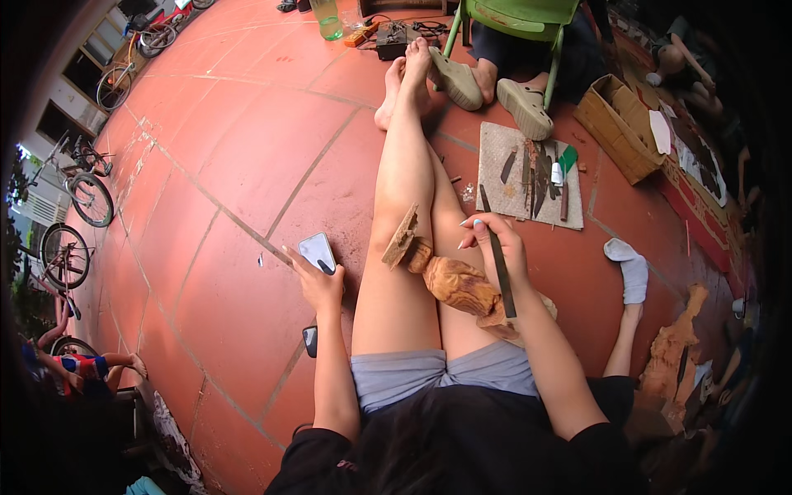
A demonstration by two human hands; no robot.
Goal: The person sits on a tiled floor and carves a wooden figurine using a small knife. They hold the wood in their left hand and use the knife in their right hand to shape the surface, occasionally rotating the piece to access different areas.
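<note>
The tiled floor (pixel 247 148) is terracotta red with dark grout lines. The carved wooden figure (pixel 458 285) is pale orange-brown, the flat phone (pixel 318 252) silvery grey, the plastic chair (pixel 516 16) bright green, the worn cloth mat (pixel 511 157) grey, the lone sock (pixel 631 268) white.

Wooden carving (pixel 459 285) on the lap at centre, chisel (pixel 499 264) across it, phone (pixel 317 252) at nine o'clock beside the left thigh, mat with carving tools (pixel 495 148) at one o'clock, cardboard box (pixel 619 128) beyond at two o'clock, bottle (pixel 327 18) at twelve.
</note>
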